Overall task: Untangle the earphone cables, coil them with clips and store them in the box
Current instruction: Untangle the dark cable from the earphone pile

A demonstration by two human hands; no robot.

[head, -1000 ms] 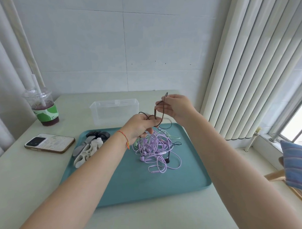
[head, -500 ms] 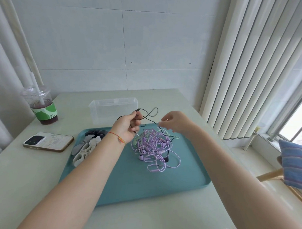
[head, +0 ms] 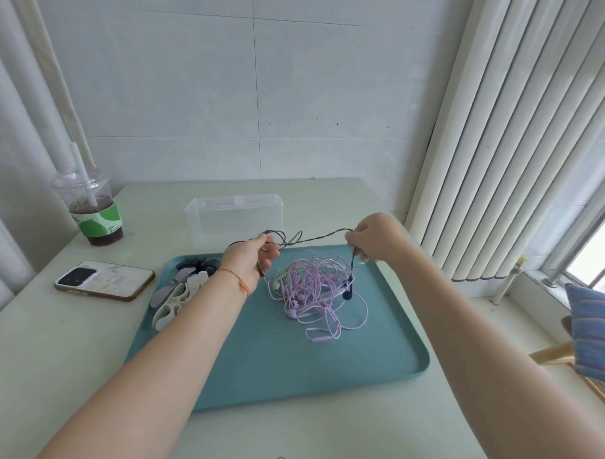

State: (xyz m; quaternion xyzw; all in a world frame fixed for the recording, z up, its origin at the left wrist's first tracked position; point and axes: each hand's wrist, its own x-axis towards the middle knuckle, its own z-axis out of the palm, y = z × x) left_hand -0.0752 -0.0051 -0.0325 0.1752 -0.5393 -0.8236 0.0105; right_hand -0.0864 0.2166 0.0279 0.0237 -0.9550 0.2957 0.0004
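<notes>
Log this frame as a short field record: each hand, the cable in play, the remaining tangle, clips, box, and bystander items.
left hand: grips one end of the black earphone cable
right hand: pinches the same cable, stretched between the hands
tangle: purple earphone cables heaped on the teal tray
clips: cable clips piled at the tray's left end
box: clear plastic box behind the tray, nothing visible inside
bystanders: phone, iced drink cup

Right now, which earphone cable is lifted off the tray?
The black cable: the left hand and right hand hold it stretched above the tray. The purple cables lie tangled on the tray.
</notes>
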